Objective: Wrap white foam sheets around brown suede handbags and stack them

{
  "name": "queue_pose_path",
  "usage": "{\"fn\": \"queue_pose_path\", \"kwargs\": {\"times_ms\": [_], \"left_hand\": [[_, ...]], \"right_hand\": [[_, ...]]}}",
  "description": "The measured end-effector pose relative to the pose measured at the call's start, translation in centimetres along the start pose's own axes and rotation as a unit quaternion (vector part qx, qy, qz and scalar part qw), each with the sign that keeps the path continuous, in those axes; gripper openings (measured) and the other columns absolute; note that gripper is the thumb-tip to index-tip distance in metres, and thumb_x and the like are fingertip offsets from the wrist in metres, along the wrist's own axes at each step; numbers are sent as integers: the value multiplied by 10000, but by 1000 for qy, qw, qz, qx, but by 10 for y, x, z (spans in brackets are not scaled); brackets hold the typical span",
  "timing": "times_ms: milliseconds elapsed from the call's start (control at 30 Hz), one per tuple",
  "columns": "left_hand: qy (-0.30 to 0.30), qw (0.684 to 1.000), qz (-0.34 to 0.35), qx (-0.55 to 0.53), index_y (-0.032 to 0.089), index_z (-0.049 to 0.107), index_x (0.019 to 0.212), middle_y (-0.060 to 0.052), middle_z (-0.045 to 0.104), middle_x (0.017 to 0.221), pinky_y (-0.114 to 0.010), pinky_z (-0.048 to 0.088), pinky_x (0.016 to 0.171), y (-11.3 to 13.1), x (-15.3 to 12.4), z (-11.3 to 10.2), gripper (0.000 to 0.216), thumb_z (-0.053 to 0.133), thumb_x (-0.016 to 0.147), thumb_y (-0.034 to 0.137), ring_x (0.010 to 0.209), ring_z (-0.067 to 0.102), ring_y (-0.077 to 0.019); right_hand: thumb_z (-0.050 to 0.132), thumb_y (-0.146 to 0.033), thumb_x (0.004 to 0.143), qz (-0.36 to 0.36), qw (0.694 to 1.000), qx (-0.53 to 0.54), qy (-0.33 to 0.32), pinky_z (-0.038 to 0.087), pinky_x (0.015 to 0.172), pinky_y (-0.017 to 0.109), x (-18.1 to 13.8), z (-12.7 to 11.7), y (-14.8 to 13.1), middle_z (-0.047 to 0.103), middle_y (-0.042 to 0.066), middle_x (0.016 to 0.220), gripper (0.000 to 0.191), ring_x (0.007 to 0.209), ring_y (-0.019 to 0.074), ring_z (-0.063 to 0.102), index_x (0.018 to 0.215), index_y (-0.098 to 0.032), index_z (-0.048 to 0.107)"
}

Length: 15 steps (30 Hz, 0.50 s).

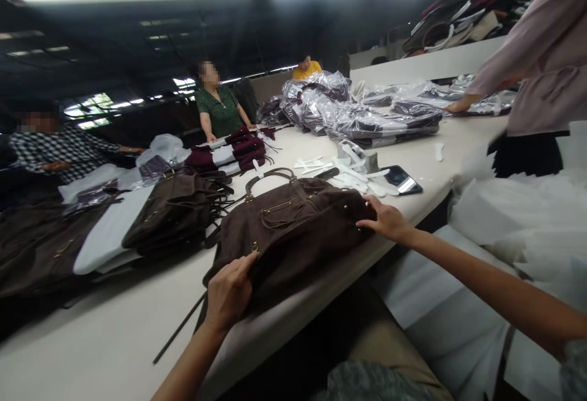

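A dark brown handbag (pixel 298 230) lies on the pale table in front of me, its base towards my body. It has a zipped front pocket, brass-coloured studs and a looped handle (pixel 275 173) at the far side. My left hand (pixel 230 288) is closed on the bag's near left corner, beside a small metal ring. At the right end, my right hand (pixel 384 220) grips the bag's edge between thumb and fingers. A thin dark strap (pixel 178 329) trails from the bag's left side across the table.
White strips (pixel 351 175) and a phone (pixel 403 180) lie behind the bag. Stacked brown bags (pixel 169 211) are at left, maroon bags (pixel 229 155) beyond. Plastic-wrapped bags (pixel 367 117) cover the far table. Several people stand around it. White sheets (pixel 518 217) are piled at right.
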<state>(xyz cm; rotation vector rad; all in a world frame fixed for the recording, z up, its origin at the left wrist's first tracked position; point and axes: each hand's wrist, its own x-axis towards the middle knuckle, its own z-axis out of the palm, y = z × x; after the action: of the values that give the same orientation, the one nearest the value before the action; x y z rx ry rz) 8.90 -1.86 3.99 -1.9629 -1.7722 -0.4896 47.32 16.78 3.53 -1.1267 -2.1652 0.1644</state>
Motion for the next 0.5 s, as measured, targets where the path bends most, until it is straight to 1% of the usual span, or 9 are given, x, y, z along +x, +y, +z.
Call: {"fn": "queue_pose_path", "kwargs": {"times_ms": [67,100,133,200,300,367,400,467,500], "left_hand": [[-11,999,-12,-27,216,664,1106,-1,733,1007,-266,492,753,-2,4,-6,398,492,783,60,867,685,-183],[-17,999,-19,-39,221,665,1095,4,732,1023,-263,494,766,-3,7,-9,362,508,799,83,889,685,-180],[-23,998,-24,-48,225,666,1085,10,731,1030,-259,494,775,-3,9,-13,339,519,807,96,899,685,-177],[-27,998,-26,-58,231,662,1077,22,730,1029,-250,489,773,-3,12,-18,336,528,803,89,895,684,-164],[-2,999,-12,-36,227,655,1056,26,727,980,-253,470,731,0,11,-22,376,515,768,30,846,673,-157],[37,999,18,5,208,651,1041,11,717,894,-272,447,693,2,7,-24,395,496,751,-11,770,651,-163],[58,997,37,28,198,648,1041,6,703,833,-282,431,671,3,3,-23,392,494,756,-22,723,632,-163],[94,990,80,68,174,635,1070,7,653,717,-297,394,626,2,-4,-20,351,514,798,-10,639,585,-158],[107,986,103,82,159,625,1094,9,630,681,-302,378,611,2,-8,-17,321,533,824,10,617,569,-155]], "right_hand": [[643,-493,835,-94,992,-67,53,484,872,424,12,-22,-22,644,134,1085,636,1011,290,607,1340,-158,450],[645,-494,836,-158,981,-91,63,427,972,464,21,-30,-36,589,164,1227,681,1159,317,537,1385,-159,422],[654,-512,825,-224,967,-108,51,352,1048,495,31,-36,-51,517,176,1341,725,1269,335,448,1410,-164,407],[681,-575,778,-322,938,-130,-22,245,1105,532,52,-37,-78,443,174,1425,818,1339,350,360,1429,-169,397],[733,-598,705,-361,903,-154,-177,299,1054,487,76,-20,-105,579,151,1239,783,1159,310,520,1300,-136,520],[738,-500,740,-347,889,-167,-248,405,908,375,83,-6,-110,634,104,1057,551,977,245,585,1120,-129,594],[709,-418,787,-343,885,-174,-262,423,810,323,83,0,-110,637,86,998,404,914,219,589,1051,-132,599],[579,-235,879,-357,882,-190,-242,389,663,275,79,11,-104,635,72,951,147,847,189,576,993,-144,591],[507,-168,906,-376,878,-197,-221,369,631,273,74,16,-99,637,68,938,111,821,180,567,977,-152,592]]}}
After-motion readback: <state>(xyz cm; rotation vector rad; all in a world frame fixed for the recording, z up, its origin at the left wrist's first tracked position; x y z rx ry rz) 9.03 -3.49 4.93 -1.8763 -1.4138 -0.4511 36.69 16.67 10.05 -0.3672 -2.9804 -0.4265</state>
